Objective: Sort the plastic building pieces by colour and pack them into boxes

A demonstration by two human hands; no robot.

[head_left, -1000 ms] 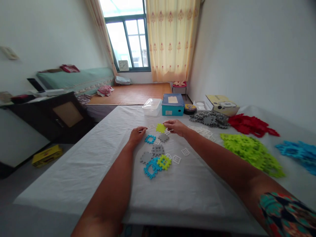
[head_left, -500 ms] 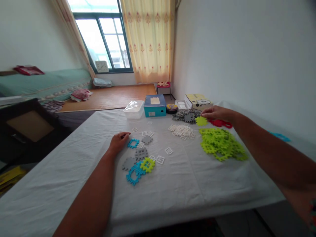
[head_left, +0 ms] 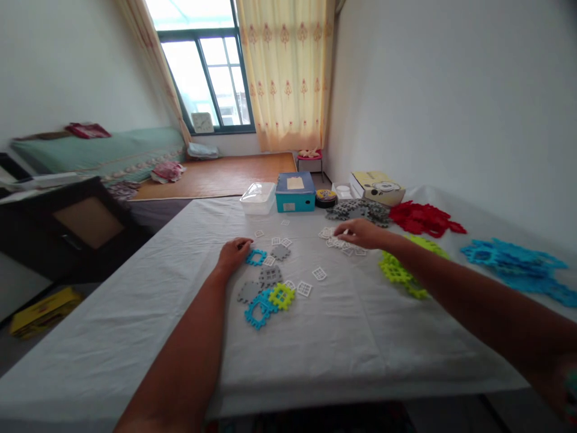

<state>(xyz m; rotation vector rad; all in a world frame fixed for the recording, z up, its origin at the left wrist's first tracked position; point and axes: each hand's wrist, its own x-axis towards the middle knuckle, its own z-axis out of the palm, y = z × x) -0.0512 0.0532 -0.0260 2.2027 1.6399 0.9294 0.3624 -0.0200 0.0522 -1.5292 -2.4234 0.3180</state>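
White lattice panes [head_left: 336, 243] lie under your half-closed right hand [head_left: 360, 233], now freed of its green tile, your left hand [head_left: 235, 252] curled beside the blue frame [head_left: 264, 258], both grips unclear.

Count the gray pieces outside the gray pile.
3: a plain gray piece farthest back, a windowed gray piece in the middle, another gray piece nearest, left of the loose lime piece. More may be hidden.

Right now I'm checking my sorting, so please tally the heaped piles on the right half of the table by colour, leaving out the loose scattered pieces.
White pile: 1
Grey pile: 1
Red pile: 1
Green pile: 1
Blue pile: 1
Total: 5 piles
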